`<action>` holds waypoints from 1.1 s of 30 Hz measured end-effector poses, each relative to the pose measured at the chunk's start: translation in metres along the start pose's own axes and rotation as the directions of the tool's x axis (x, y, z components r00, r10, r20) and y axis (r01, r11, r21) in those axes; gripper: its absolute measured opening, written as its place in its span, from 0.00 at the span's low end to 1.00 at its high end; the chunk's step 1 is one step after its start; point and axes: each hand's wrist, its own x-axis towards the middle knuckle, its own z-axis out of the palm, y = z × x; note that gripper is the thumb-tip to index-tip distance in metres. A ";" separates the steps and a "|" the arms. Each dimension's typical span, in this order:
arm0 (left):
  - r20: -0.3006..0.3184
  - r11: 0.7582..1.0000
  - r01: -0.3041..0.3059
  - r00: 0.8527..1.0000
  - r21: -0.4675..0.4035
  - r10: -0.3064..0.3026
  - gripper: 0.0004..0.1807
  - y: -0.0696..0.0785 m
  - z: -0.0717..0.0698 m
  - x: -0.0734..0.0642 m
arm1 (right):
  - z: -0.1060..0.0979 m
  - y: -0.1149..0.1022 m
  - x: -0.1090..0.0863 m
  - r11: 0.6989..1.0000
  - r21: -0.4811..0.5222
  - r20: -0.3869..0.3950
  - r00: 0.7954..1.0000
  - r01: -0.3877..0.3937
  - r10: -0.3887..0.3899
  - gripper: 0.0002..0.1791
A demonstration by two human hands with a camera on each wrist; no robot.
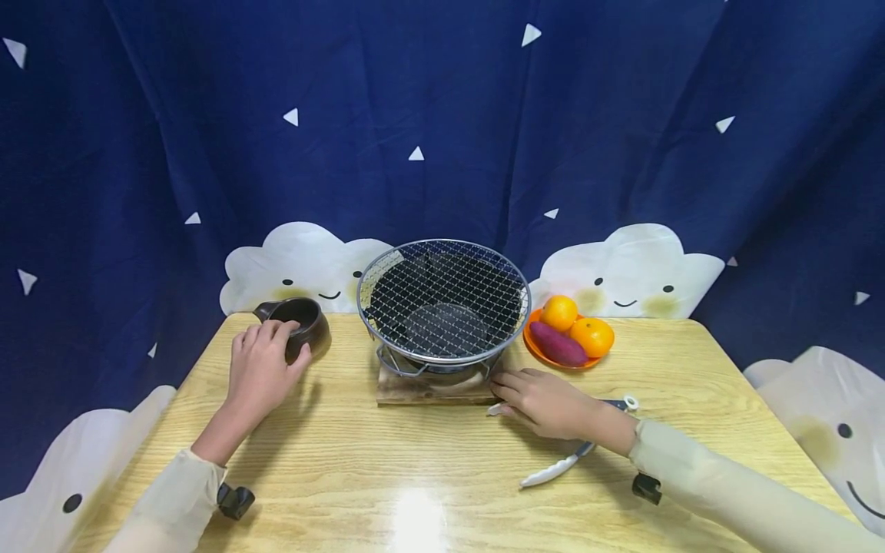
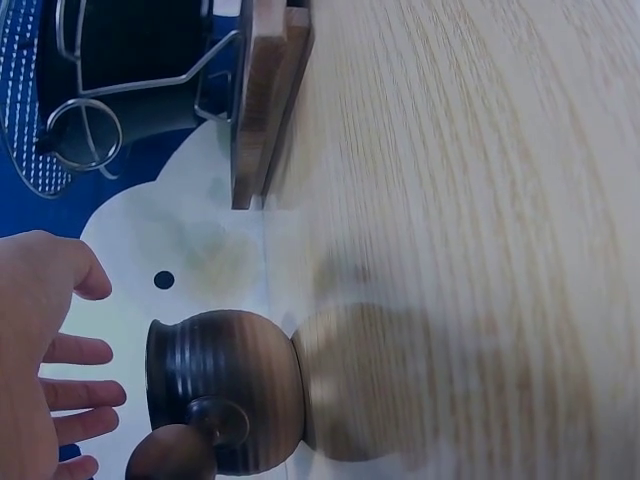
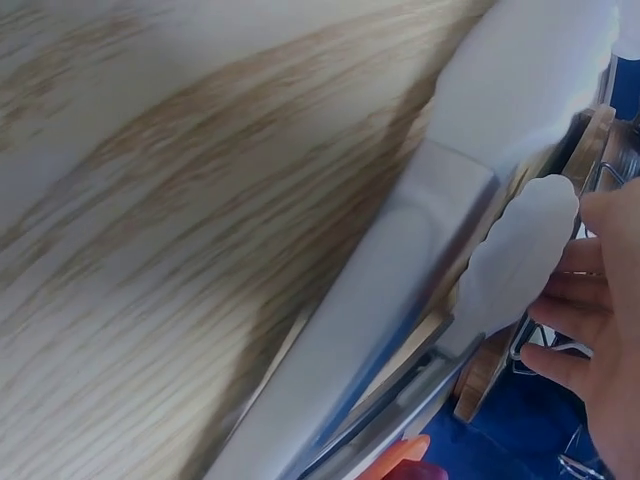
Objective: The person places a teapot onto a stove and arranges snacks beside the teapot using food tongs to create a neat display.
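A dark brown pot with a side handle [image 1: 314, 326] stands at the table's back left. My left hand [image 1: 259, 369] is over its near side in the head view; the left wrist view shows those fingers [image 2: 85, 393] spread beside the pot's mouth, apart from it. My right hand [image 1: 546, 401] reaches to the front right corner of the wooden base [image 1: 435, 390] under a small round grill with a wire mesh [image 1: 445, 299]. White-tipped tongs [image 1: 553, 472] lie spread beneath that hand and wrist. In the right wrist view its fingers [image 3: 565, 320] are loosely bent beside one tong tip [image 3: 520, 255].
Right of the grill, an orange plate [image 1: 532, 347] holds two oranges [image 1: 591, 338] and a purple sweet potato [image 1: 558, 345]. Behind the table hangs a dark blue curtain [image 1: 442, 100] with white triangles and smiling clouds. The table [image 1: 332, 461] is light wood.
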 end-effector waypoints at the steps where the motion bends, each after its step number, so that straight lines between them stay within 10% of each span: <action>1: 0.002 1.000 0.002 1.000 0.002 -0.002 0.21 0.000 0.000 0.000 | -0.001 0.000 -0.001 1.000 0.009 0.004 1.000 0.003 -0.003 0.22; 10: 0.009 1.000 0.018 1.000 0.020 -0.018 0.23 -0.003 -0.002 0.000 | -0.004 0.001 -0.009 0.999 0.034 0.093 0.996 -0.023 0.020 0.31; 33: 0.085 0.992 0.109 0.990 0.064 -0.115 0.25 -0.006 -0.005 -0.004 | 0.008 -0.001 0.007 0.987 -0.033 -0.072 0.986 -0.154 0.152 0.27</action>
